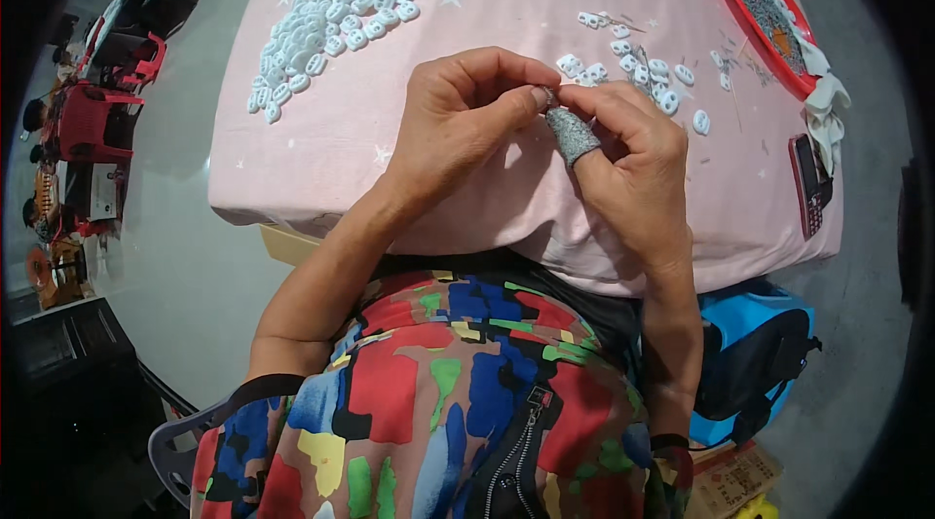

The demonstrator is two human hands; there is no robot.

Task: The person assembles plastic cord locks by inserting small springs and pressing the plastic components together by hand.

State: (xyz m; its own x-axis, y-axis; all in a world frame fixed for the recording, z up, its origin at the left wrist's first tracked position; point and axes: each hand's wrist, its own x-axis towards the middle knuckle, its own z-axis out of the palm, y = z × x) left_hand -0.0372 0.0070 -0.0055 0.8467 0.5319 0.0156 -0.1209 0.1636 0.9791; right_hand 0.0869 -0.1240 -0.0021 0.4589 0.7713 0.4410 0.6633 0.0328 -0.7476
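My left hand (463, 115) and my right hand (638, 144) meet above the near part of the table, thumbs and fingertips pinched together. Between the fingertips is a tiny dark piece, too small to name. A grey fabric sleeve (573, 136) covers my right thumb. Beyond the right hand lie scattered small white oval pieces with dark openings (658, 68), some hidden behind the fingers. A larger heap of the same white oval pieces (326, 18) is spread at the left of the table.
A pink cloth (292, 164) covers the table. At its far right a red tray (797, 83) holds many small grey bits, with white cloth (826, 115) beside it. Nearer lies a keypad phone (806, 183). A blue-and-black backpack (750, 363) stands right; red chairs (93, 125) stand left.
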